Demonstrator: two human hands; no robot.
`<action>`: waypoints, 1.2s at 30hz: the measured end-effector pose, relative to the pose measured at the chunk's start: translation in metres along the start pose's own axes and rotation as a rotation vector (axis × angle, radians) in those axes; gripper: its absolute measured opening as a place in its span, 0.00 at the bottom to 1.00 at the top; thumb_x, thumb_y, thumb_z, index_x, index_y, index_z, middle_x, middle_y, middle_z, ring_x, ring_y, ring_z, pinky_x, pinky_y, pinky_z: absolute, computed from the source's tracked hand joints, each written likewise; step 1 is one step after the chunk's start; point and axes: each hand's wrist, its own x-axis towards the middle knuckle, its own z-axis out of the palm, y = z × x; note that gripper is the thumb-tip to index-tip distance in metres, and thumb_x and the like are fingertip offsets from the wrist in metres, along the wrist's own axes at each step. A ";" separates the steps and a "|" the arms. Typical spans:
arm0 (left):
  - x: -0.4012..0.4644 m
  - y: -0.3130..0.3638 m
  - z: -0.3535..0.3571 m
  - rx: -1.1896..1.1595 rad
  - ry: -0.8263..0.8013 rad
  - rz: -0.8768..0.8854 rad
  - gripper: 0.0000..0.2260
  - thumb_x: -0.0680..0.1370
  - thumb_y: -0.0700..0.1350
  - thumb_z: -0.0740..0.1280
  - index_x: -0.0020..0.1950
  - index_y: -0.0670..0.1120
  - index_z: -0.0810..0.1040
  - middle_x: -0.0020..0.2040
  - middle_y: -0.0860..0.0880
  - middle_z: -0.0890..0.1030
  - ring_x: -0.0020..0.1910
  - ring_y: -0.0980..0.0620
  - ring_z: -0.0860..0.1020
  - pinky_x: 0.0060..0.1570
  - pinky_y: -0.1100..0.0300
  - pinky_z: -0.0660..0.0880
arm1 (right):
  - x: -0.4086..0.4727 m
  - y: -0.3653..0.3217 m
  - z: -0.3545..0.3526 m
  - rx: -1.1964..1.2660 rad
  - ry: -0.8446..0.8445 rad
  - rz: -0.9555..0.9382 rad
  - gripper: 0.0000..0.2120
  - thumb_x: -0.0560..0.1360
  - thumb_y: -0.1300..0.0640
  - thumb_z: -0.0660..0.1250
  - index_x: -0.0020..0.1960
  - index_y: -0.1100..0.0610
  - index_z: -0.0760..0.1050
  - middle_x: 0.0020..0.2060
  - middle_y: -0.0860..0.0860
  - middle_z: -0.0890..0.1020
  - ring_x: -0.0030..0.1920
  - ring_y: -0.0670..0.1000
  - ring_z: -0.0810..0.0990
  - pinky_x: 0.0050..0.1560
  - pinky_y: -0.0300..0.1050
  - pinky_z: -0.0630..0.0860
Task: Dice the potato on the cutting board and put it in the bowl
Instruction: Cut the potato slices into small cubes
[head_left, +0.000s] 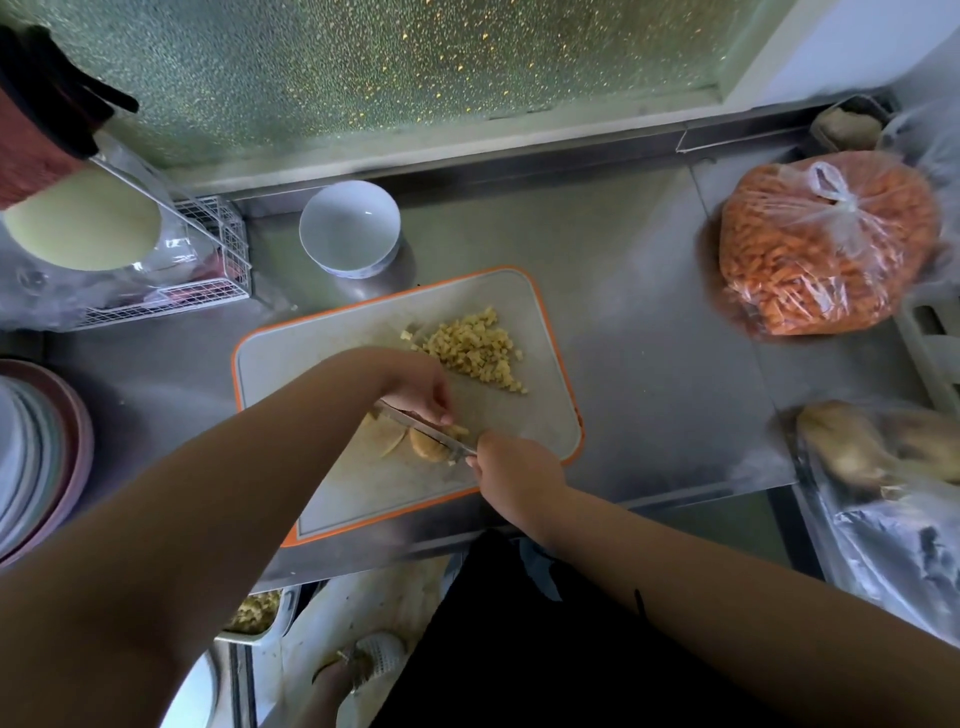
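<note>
- The steel counter (623, 332) fills the middle of the view, running from nine o'clock across to three o'clock under a frosted green window
- A tied plastic bag of orange pieces (826, 244) sits at two o'clock on the counter, well apart from the board
- The cutting board (291, 364), pale with an orange rim, lies at the centre, tilted a little against the counter's edge
- A stack of plates (31, 457) stands at nine o'clock, partly out of view
- The white bowl (349, 228) stands at twelve o'clock just beyond the board's far edge, nothing showing inside it
- The heap of diced potato (478, 348) lies at one o'clock on the board, near the far right corner
- The left hand (421, 389) is at the board's centre, fingers curled down onto the uncut potato pieces (426, 447), pinning them at six o'clock
- The right hand (511, 462) is closed round the handle of the knife (415, 422) near the board's right edge at four o'clock
- The blade runs from the right hand toward ten o'clock, under the left fingertips and across the potato, with a few fresh cubes just beside it
</note>
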 end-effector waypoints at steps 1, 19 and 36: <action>0.001 0.000 -0.001 0.002 -0.003 0.003 0.12 0.77 0.53 0.68 0.56 0.50 0.82 0.51 0.49 0.83 0.53 0.50 0.78 0.54 0.58 0.71 | 0.000 0.000 0.000 0.003 0.003 0.001 0.14 0.81 0.50 0.55 0.56 0.59 0.73 0.50 0.56 0.81 0.52 0.59 0.79 0.47 0.49 0.73; 0.002 0.003 0.002 0.038 0.013 0.064 0.10 0.76 0.51 0.70 0.56 0.54 0.83 0.42 0.58 0.79 0.43 0.60 0.74 0.41 0.67 0.67 | -0.001 0.002 0.009 0.003 0.096 -0.047 0.13 0.81 0.50 0.55 0.54 0.58 0.71 0.47 0.56 0.81 0.48 0.59 0.80 0.39 0.46 0.68; 0.012 0.009 -0.003 0.015 0.036 0.032 0.06 0.73 0.47 0.73 0.49 0.51 0.84 0.41 0.55 0.82 0.44 0.55 0.78 0.41 0.63 0.70 | -0.019 -0.005 -0.012 -0.187 0.312 -0.003 0.18 0.59 0.51 0.80 0.31 0.55 0.71 0.16 0.48 0.68 0.14 0.50 0.67 0.27 0.32 0.39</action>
